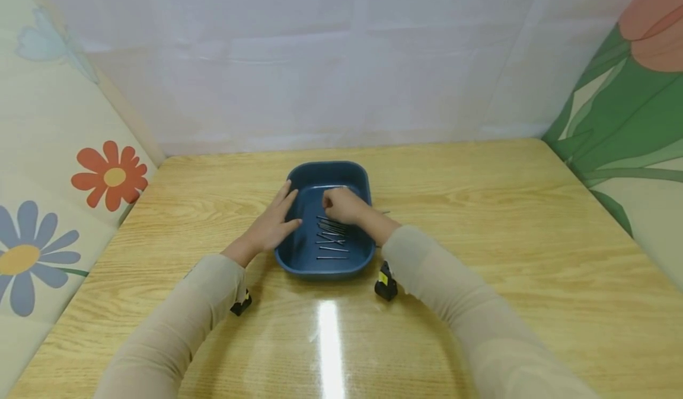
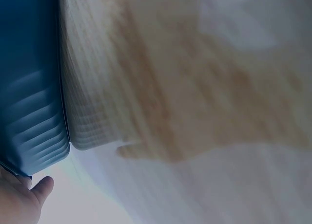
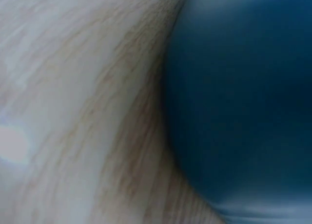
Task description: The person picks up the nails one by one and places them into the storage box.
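Observation:
A dark blue rectangular tray (image 1: 320,273) stands on the table, with several thin metal nails (image 1: 332,249) lying crosswise inside it, some in a close bunch. My left hand (image 1: 270,224) rests at the tray's left rim, fingers straight and spread, thumb reaching over the edge. In the left wrist view, part of the left hand (image 2: 19,199) shows at the tray's corner. Over the far right part of the tray, my right hand (image 1: 344,205) has its fingers curled and turned down; I cannot tell whether it pinches a nail. The right wrist view shows only the tray's outer wall (image 3: 234,107).
Just right of the tray, a thin metal tip (image 1: 385,212) sticks out beside the right forearm. Black wrist devices (image 1: 386,283) hang under both sleeves. The wood-grain table (image 1: 507,209) extends to both sides, with a white cloth wall (image 1: 341,91) behind it.

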Motion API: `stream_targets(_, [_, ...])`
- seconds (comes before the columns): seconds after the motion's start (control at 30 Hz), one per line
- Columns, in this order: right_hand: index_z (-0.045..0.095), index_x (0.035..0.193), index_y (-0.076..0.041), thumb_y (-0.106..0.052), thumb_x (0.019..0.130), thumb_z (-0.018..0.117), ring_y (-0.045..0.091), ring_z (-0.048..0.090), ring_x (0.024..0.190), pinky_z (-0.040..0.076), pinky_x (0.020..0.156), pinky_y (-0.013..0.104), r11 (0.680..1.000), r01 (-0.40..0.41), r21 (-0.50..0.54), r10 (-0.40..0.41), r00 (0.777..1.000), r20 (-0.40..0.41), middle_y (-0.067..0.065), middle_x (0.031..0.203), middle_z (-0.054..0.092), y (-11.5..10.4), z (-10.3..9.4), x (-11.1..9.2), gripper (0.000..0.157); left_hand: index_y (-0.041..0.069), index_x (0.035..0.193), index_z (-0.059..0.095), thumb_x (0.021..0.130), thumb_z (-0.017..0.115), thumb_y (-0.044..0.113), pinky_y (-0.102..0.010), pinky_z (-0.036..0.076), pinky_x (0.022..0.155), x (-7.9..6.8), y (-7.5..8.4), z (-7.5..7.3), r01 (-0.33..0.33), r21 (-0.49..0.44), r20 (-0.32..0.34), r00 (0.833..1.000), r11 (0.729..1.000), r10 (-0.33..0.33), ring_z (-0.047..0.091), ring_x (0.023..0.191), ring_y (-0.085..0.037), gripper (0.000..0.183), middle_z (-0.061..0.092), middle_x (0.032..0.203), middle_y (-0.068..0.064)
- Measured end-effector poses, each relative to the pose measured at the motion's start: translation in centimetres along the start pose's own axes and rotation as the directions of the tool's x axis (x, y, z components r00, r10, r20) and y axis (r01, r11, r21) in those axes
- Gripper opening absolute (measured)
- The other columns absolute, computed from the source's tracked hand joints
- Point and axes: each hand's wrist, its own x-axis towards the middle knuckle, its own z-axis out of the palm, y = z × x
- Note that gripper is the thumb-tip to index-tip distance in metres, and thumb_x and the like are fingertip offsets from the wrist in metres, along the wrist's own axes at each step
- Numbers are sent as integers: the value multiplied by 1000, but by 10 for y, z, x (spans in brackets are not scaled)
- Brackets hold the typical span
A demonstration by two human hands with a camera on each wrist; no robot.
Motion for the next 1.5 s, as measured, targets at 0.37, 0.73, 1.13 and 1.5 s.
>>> stream_targets(0.37, [60, 91, -1, -4, 81, 53, 17, 54, 79, 44, 68, 26, 972, -30, 234, 56, 993, -105, 7, 86, 59, -2, -7, -6, 13, 1, 138, 12, 87, 46, 22, -44, 12, 100, 0, 0, 0, 6, 0, 11, 1000, 1000, -6, -2, 129, -22, 65, -7, 144, -7])
stream_targets(0.73, [58, 93, 5, -5, 82, 53, 18, 54, 64, 47, 59, 30, 878, -4, 479, 85, 986, -147, 11, 78, 58, 8, -18, -19, 16, 1, 138, 13, 87, 47, 21, -44, 12, 100, 1, 2, 1, 20, 4, 3, 1000, 1000, -20, -1, 129, -23, 65, -7, 144, -6])
stream_targets(1.13, [52, 99, 10, -3, 83, 51, 27, 56, 77, 47, 70, 41, 789, 27, 614, 59, 991, -120, 21, 89, 54, 25, -32, -36, 21, 2, 138, 12, 87, 47, 21, -44, 12, 100, 0, 2, 1, 29, 7, 6, 1000, 1000, -29, -2, 129, -22, 65, -8, 144, -5])
stream_targets(1.5, [51, 98, 12, 0, 84, 51, 32, 56, 80, 48, 70, 35, 717, 15, 697, 125, 981, -150, 27, 93, 53, 41, -40, -48, 19, 2, 138, 12, 87, 47, 21, -45, 12, 100, 0, 3, 1, 23, 5, 3, 1000, 1000, -23, -1, 129, -23, 65, -7, 144, -6])
